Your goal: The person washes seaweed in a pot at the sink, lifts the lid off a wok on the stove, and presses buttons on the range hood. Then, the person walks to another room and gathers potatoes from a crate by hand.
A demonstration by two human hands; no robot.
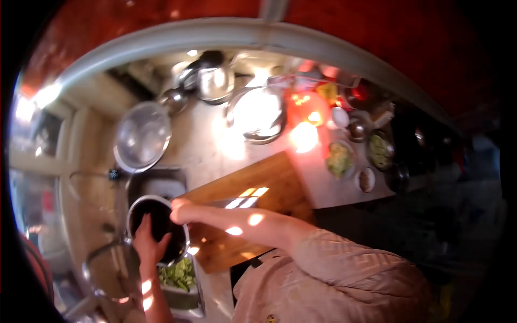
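Note:
A round metal pot or basin [151,198] with a bright rim and dark inside is over the sink [183,180]. I cannot tell whether the dark area is its contents or its inner wall. My left hand [151,241] reaches over the near side into it, with thumb and fingers apart. At the right of the rim, my right hand [182,211] is closed on the edge. Chopped green vegetables [180,274] lie in a container just below the pot, partly covered by it.
Right of the sink lies a wooden cutting board [285,185], crossed by my right forearm. A large metal bowl [142,137] stands behind the sink. Pots [212,83], a red bag [307,110] and bowls of cut vegetables [339,160] line the back. The faucet [89,264] curves at left.

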